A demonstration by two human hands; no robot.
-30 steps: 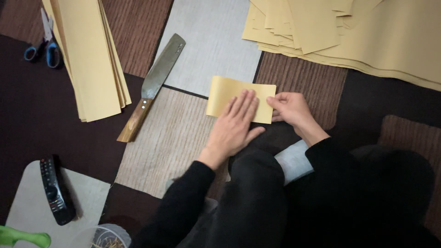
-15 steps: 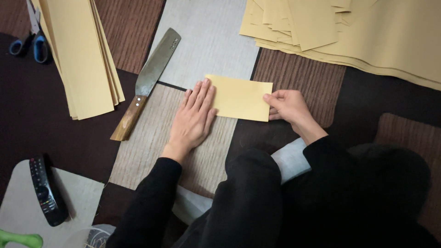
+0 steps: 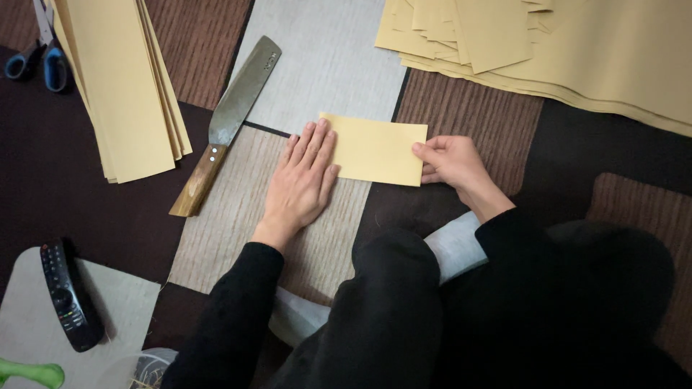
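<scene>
A folded tan paper rectangle (image 3: 376,149) lies flat on the patterned floor mat (image 3: 324,57). My left hand (image 3: 301,181) rests flat on the mat, palm down, with its fingertips over the paper's left edge. My right hand (image 3: 453,163) pinches the paper's right edge between thumb and fingers. Both sleeves are black. My bent knee in dark trousers sits just below the paper.
A large knife (image 3: 229,121) with a wooden handle lies left of my left hand. A stack of tan strips (image 3: 119,79) sits at the upper left beside blue-handled scissors (image 3: 40,54). Large tan sheets (image 3: 562,43) fill the upper right. A black remote (image 3: 66,294) lies at the lower left.
My left hand slid from the top of the paper leftward to its left edge. The paper now lies spread flat and wider. My right hand kept its hold on the right edge.
</scene>
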